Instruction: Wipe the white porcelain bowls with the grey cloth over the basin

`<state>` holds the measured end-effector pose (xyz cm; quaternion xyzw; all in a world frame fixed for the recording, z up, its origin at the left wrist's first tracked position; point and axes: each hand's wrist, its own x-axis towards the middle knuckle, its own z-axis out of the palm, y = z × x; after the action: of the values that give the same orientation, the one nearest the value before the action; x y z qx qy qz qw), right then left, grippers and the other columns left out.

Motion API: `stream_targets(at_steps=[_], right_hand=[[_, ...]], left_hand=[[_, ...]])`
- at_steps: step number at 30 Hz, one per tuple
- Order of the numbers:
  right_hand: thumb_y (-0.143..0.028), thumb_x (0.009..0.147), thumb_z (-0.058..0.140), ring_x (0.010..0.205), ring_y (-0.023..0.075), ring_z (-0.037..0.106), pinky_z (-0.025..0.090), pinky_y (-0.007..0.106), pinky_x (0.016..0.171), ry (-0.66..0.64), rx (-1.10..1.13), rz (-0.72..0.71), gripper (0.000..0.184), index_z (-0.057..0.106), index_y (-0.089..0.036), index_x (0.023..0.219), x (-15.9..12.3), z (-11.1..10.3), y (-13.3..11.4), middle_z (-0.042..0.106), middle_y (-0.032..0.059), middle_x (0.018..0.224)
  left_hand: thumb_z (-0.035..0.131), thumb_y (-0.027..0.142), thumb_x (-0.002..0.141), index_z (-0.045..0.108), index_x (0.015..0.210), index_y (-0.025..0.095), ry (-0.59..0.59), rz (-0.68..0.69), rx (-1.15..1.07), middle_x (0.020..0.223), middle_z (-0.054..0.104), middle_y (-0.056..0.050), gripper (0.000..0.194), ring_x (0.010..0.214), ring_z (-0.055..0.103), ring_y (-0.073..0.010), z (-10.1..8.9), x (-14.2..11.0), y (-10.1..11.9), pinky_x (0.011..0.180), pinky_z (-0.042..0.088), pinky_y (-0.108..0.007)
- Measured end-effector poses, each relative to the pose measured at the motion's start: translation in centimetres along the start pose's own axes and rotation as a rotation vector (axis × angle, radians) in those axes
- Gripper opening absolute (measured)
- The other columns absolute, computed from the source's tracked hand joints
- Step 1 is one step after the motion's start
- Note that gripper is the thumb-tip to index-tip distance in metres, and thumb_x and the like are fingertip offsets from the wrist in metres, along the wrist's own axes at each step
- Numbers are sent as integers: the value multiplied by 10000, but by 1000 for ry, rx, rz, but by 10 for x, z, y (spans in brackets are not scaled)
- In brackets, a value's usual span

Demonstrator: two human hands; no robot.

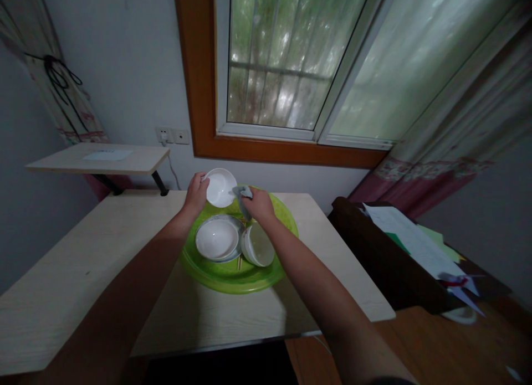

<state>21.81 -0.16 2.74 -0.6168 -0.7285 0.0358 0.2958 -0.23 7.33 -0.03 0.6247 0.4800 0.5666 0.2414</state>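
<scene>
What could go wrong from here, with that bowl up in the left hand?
The left hand grips the raised bowl only at its side, so it might slip and chip on the dishes below.

The tipped bowls lean on their side in the green tray; a knock from the right arm could roll them.

The cloth in the right hand hangs low and might snag the chopsticks.
</scene>
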Motion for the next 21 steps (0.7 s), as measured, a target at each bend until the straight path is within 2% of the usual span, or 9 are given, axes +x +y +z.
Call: stream_targets(at_steps=[6, 10, 12, 18, 21], right_hand=[[-336, 962, 451, 942, 232, 719, 540, 322, 860, 234, 214, 245, 327, 716, -190, 1084, 15, 2, 32, 777, 97, 1020], [-400, 975, 440, 940, 227, 714, 541, 337, 891, 282, 278, 282, 340, 697, -196, 1065, 16, 5, 35, 772, 97, 1011], [-445, 987, 446, 964, 220, 711, 541, 337, 905, 245, 349, 237, 363, 687, -193, 1089, 15, 8, 31, 770, 89, 1039], [-509, 995, 516, 1125, 178, 685, 517, 311, 1006, -73, 561, -103, 475, 604, -185, 1331, 6, 12, 14, 715, 78, 1281], [-532, 1048, 377, 1246, 158, 635, 485, 296, 1065, -93, 515, -171, 545, 528, -186, 1441, 3, 8, 10, 643, 91, 1411]], left_hand=[[487, 460, 882, 598, 1112, 230, -165, 26, -51, 1070, 647, -81, 343, 1037, 605, -275, 4, -5, -1, 960, 496, -461], [501, 469, 878, 613, 1100, 234, -253, 89, -52, 1080, 663, -83, 342, 1043, 616, -279, 4, -10, 3, 963, 505, -456], [507, 458, 867, 620, 1108, 227, -281, 126, -32, 1096, 672, -92, 351, 1050, 619, -286, 4, -12, 7, 976, 505, -465], [506, 428, 868, 622, 1149, 229, -333, 253, 9, 1194, 664, -99, 363, 1143, 608, -276, 1, -13, 12, 1058, 468, -460], [500, 427, 872, 618, 1150, 227, -309, 267, 31, 1191, 663, -94, 362, 1153, 600, -270, 0, -14, 14, 1070, 458, -463]])
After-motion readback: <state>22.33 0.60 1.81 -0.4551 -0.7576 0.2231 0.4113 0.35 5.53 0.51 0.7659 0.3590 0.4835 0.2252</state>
